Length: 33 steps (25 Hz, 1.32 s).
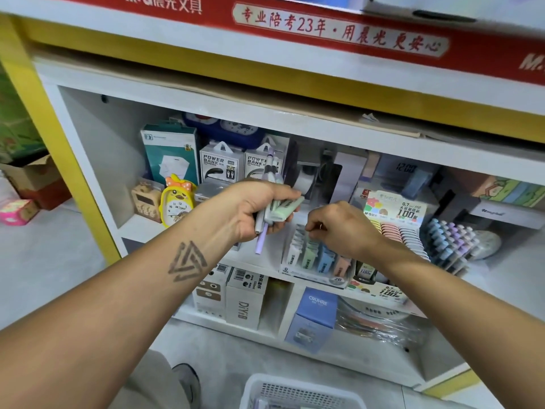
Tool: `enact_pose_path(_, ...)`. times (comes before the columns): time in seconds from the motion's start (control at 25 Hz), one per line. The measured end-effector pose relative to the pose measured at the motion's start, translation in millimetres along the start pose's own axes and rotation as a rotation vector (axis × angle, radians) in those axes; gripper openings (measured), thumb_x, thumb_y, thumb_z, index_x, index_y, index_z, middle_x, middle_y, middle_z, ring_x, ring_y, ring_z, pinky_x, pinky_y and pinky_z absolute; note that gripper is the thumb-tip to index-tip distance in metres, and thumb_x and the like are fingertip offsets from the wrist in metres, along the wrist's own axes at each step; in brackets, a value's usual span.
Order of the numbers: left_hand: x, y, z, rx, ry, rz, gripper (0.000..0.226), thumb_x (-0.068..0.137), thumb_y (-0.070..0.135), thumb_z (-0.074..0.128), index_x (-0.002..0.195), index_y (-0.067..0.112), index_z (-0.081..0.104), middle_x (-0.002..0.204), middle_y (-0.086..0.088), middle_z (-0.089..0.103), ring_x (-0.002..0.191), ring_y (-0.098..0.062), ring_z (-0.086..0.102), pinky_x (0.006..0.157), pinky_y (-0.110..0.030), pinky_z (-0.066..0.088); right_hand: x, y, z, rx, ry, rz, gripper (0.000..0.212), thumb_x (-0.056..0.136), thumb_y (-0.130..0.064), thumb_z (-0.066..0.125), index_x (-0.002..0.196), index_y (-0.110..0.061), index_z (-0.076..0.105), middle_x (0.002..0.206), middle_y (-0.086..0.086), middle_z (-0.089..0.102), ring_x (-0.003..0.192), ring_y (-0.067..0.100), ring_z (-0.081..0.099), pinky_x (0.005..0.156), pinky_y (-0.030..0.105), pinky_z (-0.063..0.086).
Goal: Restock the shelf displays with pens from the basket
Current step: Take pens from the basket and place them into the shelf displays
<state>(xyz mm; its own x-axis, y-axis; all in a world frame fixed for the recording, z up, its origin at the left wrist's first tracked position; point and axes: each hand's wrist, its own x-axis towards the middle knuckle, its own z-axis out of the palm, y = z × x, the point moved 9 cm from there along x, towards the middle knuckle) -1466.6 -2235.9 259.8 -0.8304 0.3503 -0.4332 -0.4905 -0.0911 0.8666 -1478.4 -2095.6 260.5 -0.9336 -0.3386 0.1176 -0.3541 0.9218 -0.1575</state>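
Observation:
My left hand [259, 208] grips a bundle of pens [272, 175] together with a pale green eraser-like pack [284, 208]; a lilac pen end [261, 243] sticks out below the fist. My right hand [339, 228] reaches down with pinched fingers into a display tray [317, 261] of white, green, blue and pink packs on the middle shelf. Whether something is held between its fingertips is hidden. A white plastic basket [298, 392] sits on the floor at the bottom edge.
A pen display [451, 243] with pastel caps stands right of the tray, and a lead-refill display [395, 219] sits behind it. Power bank boxes [221, 166] and a yellow duck clock [177, 202] fill the shelf's left. Boxes line the lower shelf [244, 305].

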Motion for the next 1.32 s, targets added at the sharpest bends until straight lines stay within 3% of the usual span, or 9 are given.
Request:
enact_pose_path(0.28,-2.9,2.1,-1.5,-0.014,0.013,0.01,0.008,0.087,0.01,0.071,0.091,0.004,0.067,0.068,-0.008,0.067,0.059,-0.017,0.06,0.042,-0.019,0.047,-7.1,21.6,-8.2,-0.016,0.051,0.083,0.012,0.086,-0.014,0.073,0.088,-0.026,0.073,0.089,-0.01,0.073,0.082,0.014,0.066,0.078,0.034,0.057)
enact_pose_path(0.6,-5.6,2.2,-0.1,-0.01,0.015,0.012,0.01,0.088,0.011,0.071,0.093,0.003,0.067,0.07,-0.009,0.068,0.052,-0.015,0.059,0.042,-0.019,0.046,-8.0,0.3,-4.6,0.013,0.036,-0.032,0.006,0.087,-0.022,0.075,0.092,-0.025,0.075,0.092,-0.01,0.074,0.083,0.011,0.067,0.08,0.034,0.057)
enact_pose_path(0.84,-6.7,2.6,-1.6,-0.022,0.01,0.013,0.011,0.087,0.011,0.072,0.093,0.003,0.067,0.075,-0.009,0.069,0.058,-0.016,0.061,0.043,-0.02,0.048,-7.3,16.5,-7.9,0.012,0.033,0.056,0.006,0.085,-0.022,0.076,0.09,-0.026,0.076,0.091,-0.01,0.074,0.084,0.011,0.067,0.08,0.032,0.057)
enact_pose_path(1.0,-8.1,2.8,-2.2,-0.018,0.008,0.014,0.011,0.086,0.011,0.072,0.093,0.004,0.068,0.075,-0.009,0.069,0.059,-0.016,0.062,0.048,-0.022,0.049,-7.9,10.1,-6.5,0.033,0.026,0.016,0.007,0.084,-0.022,0.078,0.089,-0.027,0.076,0.088,-0.013,0.073,0.08,0.006,0.067,0.078,0.029,0.057)
enact_pose_path(1.16,-9.7,4.1,-1.8,-0.025,0.008,0.022,0.017,0.086,0.01,0.072,0.102,0.003,0.067,0.076,-0.01,0.069,0.058,-0.016,0.062,0.045,-0.022,0.049,-10.0,8.6,-7.8,0.02,0.093,-0.006,0.006,0.085,-0.021,0.078,0.089,-0.026,0.077,0.089,-0.011,0.075,0.079,0.008,0.068,0.076,0.029,0.057)
enact_pose_path(1.32,-9.4,5.5,-2.7,-0.021,0.005,0.035,0.031,0.086,0.01,0.072,0.114,0.002,0.066,0.077,-0.01,0.069,0.059,-0.016,0.061,0.047,-0.023,0.049,-11.0,6.3,-3.0,0.018,0.054,-0.033,0.007,0.085,-0.021,0.078,0.089,-0.027,0.077,0.087,-0.014,0.074,0.078,0.004,0.066,0.076,0.031,0.058)
